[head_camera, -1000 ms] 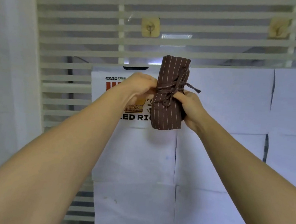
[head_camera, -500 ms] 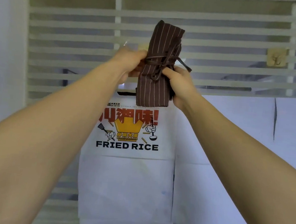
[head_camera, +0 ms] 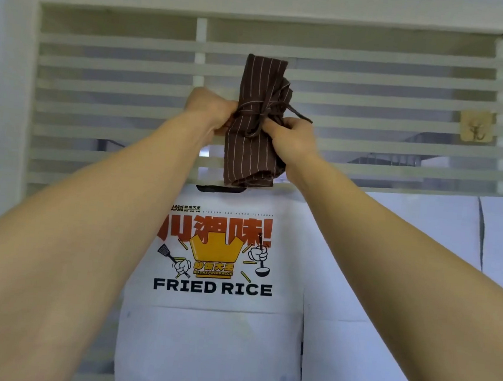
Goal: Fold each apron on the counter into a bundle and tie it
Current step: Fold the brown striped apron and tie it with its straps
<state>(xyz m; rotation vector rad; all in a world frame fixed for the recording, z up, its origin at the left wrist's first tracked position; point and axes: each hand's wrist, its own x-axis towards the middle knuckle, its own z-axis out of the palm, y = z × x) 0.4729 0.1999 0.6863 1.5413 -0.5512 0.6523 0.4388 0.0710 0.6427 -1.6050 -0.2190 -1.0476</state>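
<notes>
White slatted screen, adhesive hook on a slat, white FRIED RICE apron hanging below

The left hand has its fingertips lost behind the brown striped bundle, and the right hand tucks its fingers out of sight round the far side. The bundle covers the top of the white apron, so what it hangs from can't be seen. The fine print above the red characters is too small to read. Both forearms and the apron's lower part run off the bottom edge.
</notes>
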